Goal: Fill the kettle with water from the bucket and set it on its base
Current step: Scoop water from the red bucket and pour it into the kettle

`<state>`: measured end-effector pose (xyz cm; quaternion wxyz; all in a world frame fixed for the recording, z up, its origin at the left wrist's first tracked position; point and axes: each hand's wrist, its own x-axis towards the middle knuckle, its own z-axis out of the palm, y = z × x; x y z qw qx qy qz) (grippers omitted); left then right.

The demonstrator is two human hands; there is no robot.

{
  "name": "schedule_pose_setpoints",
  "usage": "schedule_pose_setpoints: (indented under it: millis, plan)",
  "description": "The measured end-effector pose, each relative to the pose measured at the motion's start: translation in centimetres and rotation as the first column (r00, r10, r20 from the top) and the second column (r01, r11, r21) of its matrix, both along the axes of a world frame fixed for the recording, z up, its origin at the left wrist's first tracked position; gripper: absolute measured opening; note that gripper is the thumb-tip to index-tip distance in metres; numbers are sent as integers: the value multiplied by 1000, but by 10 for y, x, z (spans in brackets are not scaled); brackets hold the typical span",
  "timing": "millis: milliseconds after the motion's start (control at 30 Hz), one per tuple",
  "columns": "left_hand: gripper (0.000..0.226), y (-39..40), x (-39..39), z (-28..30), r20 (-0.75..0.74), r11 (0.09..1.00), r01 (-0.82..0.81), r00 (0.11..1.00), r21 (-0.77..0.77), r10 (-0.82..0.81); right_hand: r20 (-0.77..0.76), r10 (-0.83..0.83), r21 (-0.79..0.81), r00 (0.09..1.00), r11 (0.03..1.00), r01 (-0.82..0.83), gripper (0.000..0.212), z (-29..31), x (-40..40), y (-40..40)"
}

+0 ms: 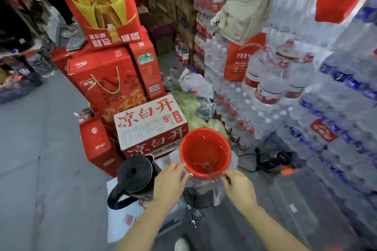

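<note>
A red bucket [206, 152] with shallow water in it sits in front of me, above a dark object wrapped in clear plastic. My left hand [169, 186] grips the bucket's near left rim with its fingertips. My right hand [238, 188] pinches the near right rim, where clear plastic hangs. The black kettle [135, 177] stands upright on a white sheet just left of my left hand, touched by neither hand, its handle pointing toward me. A black round base [273, 159] with a cord lies on the floor to the right of the bucket.
A white and red carton [151, 122] stands right behind the kettle and bucket, with red gift boxes [106, 79] stacked to its left. Shrink-wrapped packs of bottled water [326, 118] wall in the right side. Bagged greens [191, 108] lie behind the bucket. Grey floor [40, 159] spreads to the left.
</note>
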<state>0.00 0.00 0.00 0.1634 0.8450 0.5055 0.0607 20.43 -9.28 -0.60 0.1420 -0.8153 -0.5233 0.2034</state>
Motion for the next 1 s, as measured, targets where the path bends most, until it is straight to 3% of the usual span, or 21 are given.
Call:
schedule_pose_setpoints:
  millis: [167,333,467,567,633,733,1000]
  plan:
    - [43,46,13,-41,-87,991,52,994,-123,-63,-32,-178,-116,984,978,173,13,-46,-14,43]
    - [53,71,23,-84,-123,980,5,992,-201,-31,-112,-375,-311,920,893,326,39,-76,-25,85]
    - [69,72,28,-111,-111,964,-50,994,-260,22,-287,-574,-469,767,782,411,46,-90,-19,117]
    - [83,75,36,-124,-89,964,-76,995,-254,56,-398,-699,-597,594,689,411,17,-98,-7,137]
    - [87,75,42,-130,-76,961,-91,994,-261,74,-438,-744,-652,504,649,392,3,-97,2,145]
    - [90,72,48,-139,-44,951,-121,993,-285,113,-486,-771,-685,412,629,368,4,-101,7,152]
    - [95,71,56,-139,-28,939,-180,983,-293,180,-501,-786,-692,362,615,378,18,-111,-1,153]
